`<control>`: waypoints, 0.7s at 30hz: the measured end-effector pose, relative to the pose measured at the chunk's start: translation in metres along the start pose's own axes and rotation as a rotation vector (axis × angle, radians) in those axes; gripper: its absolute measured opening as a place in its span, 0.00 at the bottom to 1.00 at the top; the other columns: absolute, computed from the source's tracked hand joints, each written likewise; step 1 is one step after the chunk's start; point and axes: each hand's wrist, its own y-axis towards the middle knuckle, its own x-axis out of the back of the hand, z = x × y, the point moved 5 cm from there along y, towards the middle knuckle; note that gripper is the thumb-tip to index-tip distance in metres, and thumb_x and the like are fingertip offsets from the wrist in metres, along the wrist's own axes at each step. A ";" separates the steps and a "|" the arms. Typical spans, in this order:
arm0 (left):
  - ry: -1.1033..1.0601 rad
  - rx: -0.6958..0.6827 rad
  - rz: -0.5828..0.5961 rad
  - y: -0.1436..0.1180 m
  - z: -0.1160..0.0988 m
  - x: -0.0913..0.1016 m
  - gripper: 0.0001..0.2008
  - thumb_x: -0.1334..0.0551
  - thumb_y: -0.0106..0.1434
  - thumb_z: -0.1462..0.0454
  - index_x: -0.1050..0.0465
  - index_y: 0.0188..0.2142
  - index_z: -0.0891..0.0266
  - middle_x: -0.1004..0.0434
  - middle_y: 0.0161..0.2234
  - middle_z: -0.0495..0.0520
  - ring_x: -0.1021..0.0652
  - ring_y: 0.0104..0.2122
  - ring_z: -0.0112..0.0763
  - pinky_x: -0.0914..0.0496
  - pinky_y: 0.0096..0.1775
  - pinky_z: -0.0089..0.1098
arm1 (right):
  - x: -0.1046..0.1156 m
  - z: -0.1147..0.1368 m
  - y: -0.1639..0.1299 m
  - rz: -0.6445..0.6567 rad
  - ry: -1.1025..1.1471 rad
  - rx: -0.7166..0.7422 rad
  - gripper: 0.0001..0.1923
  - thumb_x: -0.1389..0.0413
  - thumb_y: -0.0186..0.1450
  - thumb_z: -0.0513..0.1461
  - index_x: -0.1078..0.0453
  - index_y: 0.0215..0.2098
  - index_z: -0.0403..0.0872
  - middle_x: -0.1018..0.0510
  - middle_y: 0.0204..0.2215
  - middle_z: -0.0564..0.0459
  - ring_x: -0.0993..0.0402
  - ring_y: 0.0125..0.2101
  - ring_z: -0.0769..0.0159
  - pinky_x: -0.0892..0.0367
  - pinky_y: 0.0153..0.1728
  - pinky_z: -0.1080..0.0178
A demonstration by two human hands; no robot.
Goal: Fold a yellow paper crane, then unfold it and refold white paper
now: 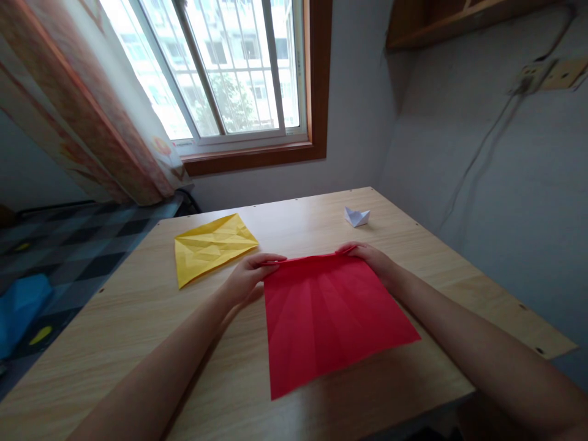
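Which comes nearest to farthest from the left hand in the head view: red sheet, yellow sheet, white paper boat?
From the left hand:
1. Red sheet: its far left corner is pinched by this hand.
2. Yellow sheet: creased, lying just left of the hand, apart from it.
3. White paper boat: far right of the table, beyond the right hand.

A red sheet of paper (331, 318), creased in fanning lines, lies flat on the wooden table (138, 331), its near corner close to the near edge. The left hand (250, 277) pinches the sheet's far left corner; the right hand (367, 256) grips its far right corner. Left of the red sheet lies a crumpled yellow sheet (211, 246). Farther off to the right sits a small white folded paper boat (357, 216). A window (229, 67) and patterned curtain (87, 116) stand beyond the table.
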 end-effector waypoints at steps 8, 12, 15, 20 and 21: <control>-0.076 0.009 0.015 -0.002 -0.004 -0.005 0.18 0.27 0.49 0.55 0.17 0.37 0.61 0.17 0.37 0.59 0.21 0.36 0.37 0.26 0.39 0.34 | 0.002 -0.004 0.003 0.036 -0.024 -0.030 0.06 0.37 0.50 0.40 0.25 0.27 0.50 0.22 0.23 0.57 0.27 0.26 0.63 0.32 0.30 0.61; -0.119 0.007 0.023 -0.002 -0.008 -0.004 0.16 0.27 0.48 0.56 0.17 0.35 0.62 0.18 0.34 0.58 0.22 0.33 0.35 0.28 0.37 0.32 | -0.006 -0.001 -0.004 0.039 0.023 -0.045 0.06 0.36 0.50 0.39 0.26 0.27 0.49 0.24 0.23 0.57 0.29 0.24 0.66 0.36 0.27 0.64; -0.104 -0.009 0.058 -0.003 -0.012 -0.004 0.13 0.28 0.49 0.57 0.17 0.32 0.62 0.19 0.32 0.57 0.23 0.32 0.34 0.29 0.34 0.31 | -0.007 0.002 -0.005 0.020 0.046 -0.033 0.05 0.37 0.49 0.38 0.26 0.26 0.48 0.25 0.22 0.58 0.31 0.23 0.68 0.37 0.26 0.66; 0.148 -0.088 0.133 -0.005 -0.022 -0.009 0.10 0.33 0.54 0.57 0.19 0.29 0.61 0.21 0.30 0.55 0.24 0.31 0.34 0.29 0.35 0.32 | 0.000 0.003 0.001 -0.022 -0.035 0.031 0.05 0.39 0.50 0.40 0.28 0.25 0.49 0.25 0.22 0.58 0.31 0.25 0.65 0.36 0.29 0.63; 0.213 -0.114 0.144 -0.005 -0.024 -0.011 0.10 0.34 0.55 0.57 0.19 0.29 0.61 0.22 0.30 0.55 0.24 0.31 0.34 0.29 0.36 0.32 | 0.001 0.004 0.002 -0.026 -0.059 0.050 0.05 0.39 0.51 0.41 0.28 0.25 0.49 0.25 0.22 0.57 0.31 0.25 0.65 0.36 0.29 0.63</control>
